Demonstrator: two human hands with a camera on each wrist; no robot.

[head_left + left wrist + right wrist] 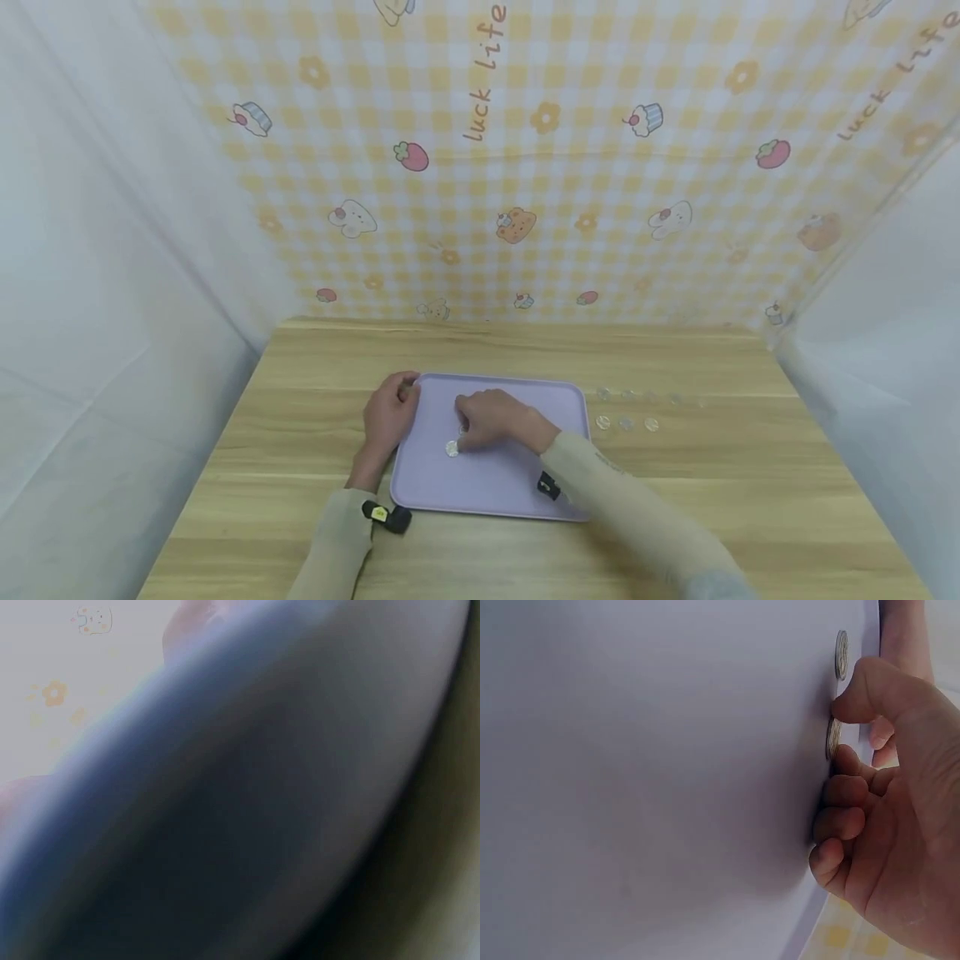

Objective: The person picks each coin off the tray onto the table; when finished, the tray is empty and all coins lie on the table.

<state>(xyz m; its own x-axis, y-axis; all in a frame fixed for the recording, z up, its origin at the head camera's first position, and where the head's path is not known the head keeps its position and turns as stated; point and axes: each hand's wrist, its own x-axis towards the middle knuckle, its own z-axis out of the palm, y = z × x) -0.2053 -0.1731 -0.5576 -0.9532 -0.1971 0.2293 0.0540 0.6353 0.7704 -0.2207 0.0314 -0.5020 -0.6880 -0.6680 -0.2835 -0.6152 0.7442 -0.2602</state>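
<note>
A silver coin point(452, 449) lies on the lilac tray point(427, 492), left of its middle. Just beyond it, my right hand point(491, 417) reaches down to the tray floor. In the right wrist view its thumb and forefinger pinch a second coin point(833, 739) at the tray surface, the other fingers curled in. The first coin point(841, 655) shows beside the thumb there. My left hand point(390, 412) grips the tray's left rim near the far corner, fingers bent. A blurred tray side point(247, 795) fills most of the left wrist view.
Right of the tray, several round silvery or clear discs point(626, 423) lie in two rows on the wooden table point(712, 517). A yellow checked cloth point(570, 183) hangs behind the table, with white sheets point(90, 292) at both sides.
</note>
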